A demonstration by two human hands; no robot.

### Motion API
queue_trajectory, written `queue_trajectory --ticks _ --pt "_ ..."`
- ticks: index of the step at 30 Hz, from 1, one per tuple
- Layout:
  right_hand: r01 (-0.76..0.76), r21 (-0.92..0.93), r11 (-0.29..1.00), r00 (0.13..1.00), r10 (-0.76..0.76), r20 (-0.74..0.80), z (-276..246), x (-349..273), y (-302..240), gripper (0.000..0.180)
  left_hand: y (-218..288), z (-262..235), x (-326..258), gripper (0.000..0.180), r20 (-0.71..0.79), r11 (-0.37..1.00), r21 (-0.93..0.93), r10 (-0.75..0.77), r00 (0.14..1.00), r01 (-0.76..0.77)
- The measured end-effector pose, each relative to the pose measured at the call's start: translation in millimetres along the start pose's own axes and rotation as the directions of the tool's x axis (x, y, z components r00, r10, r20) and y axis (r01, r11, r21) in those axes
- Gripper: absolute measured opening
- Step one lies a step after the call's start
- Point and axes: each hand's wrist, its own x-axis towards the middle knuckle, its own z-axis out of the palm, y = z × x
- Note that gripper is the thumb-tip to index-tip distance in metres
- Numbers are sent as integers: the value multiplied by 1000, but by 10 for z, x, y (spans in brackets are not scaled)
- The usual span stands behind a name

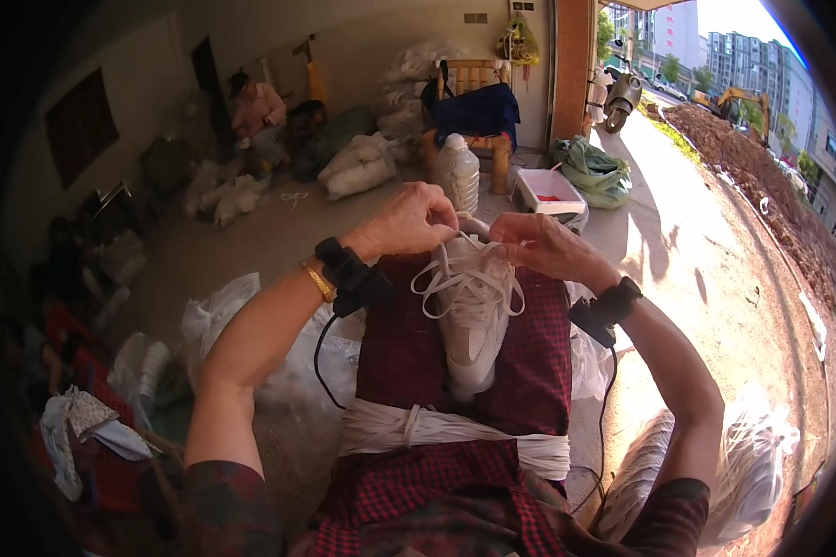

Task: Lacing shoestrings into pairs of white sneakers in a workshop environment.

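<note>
A white sneaker lies on my lap over a red-and-black checked apron, its toe pointing toward me. White shoelaces criss-cross its front and hang in loops on both sides. At the shoe's collar, my left hand pinches a lace between thumb and fingers. Across from it, my right hand pinches the lace on the other side, close to the tongue. Around my thighs lies a bundle of white laces, knotted in the middle. Dark straps with small devices sit on both wrists.
Clear plastic bags lie on the floor at left; bagged white shoes stand at lower right. Ahead are a plastic bottle, a white box, a green sack and a bamboo chair. Another person sits far left.
</note>
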Motion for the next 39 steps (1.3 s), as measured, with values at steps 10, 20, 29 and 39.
queue_trajectory --ticks 10,20,29,39 --pt "188 -488 853 966 -250 -65 178 213 -149 31 -298 -182 -588 47 -19 925 -198 -334 942 324" --pt "-243 565 789 895 407 -184 -18 254 -100 34 -510 480 -885 38 -49 939 -218 -282 958 266" --pt "-79 472 878 937 227 -265 -319 -1 102 38 -471 500 -514 28 -204 880 -410 -346 916 241" --pt "-163 -321 933 979 192 61 280 286 -231 25 -514 637 -681 29 -104 881 -387 -334 937 271"
